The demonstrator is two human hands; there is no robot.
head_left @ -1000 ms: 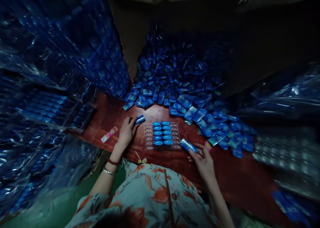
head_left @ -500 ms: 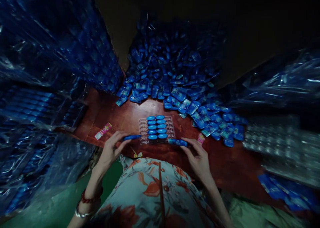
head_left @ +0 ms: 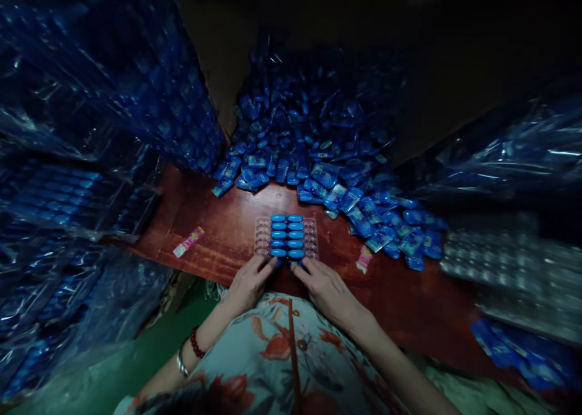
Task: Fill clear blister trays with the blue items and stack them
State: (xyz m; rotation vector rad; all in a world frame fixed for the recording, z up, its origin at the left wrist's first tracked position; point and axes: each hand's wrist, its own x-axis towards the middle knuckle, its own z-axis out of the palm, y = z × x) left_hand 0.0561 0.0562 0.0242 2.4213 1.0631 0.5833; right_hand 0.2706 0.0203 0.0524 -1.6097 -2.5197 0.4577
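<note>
A clear plastic tray (head_left: 311,232) with moulded pockets lies on the reddish-brown table (head_left: 218,227). Two columns of glossy blue packs, their oval ends up, fill its middle. My left hand (head_left: 250,280) is closed at the tray's near edge, fingertips on a blue pack (head_left: 278,263) mostly hidden by the fingers. Close beside it, my right hand (head_left: 324,286) grips another blue pack (head_left: 296,265) at the near end of the right column. Whether these two packs are fully seated in the pockets is hidden.
A big heap of loose blue packs (head_left: 327,172) spreads behind the tray. Filled trays (head_left: 68,191) under clear film are stacked at left. Clear trays (head_left: 495,251) are piled at right. Pink wrappers (head_left: 188,242) lie on the table.
Both hands have moved inward from the tray's two sides to its near middle, bringing their blue packs along. The tray sits almost where it was.
</note>
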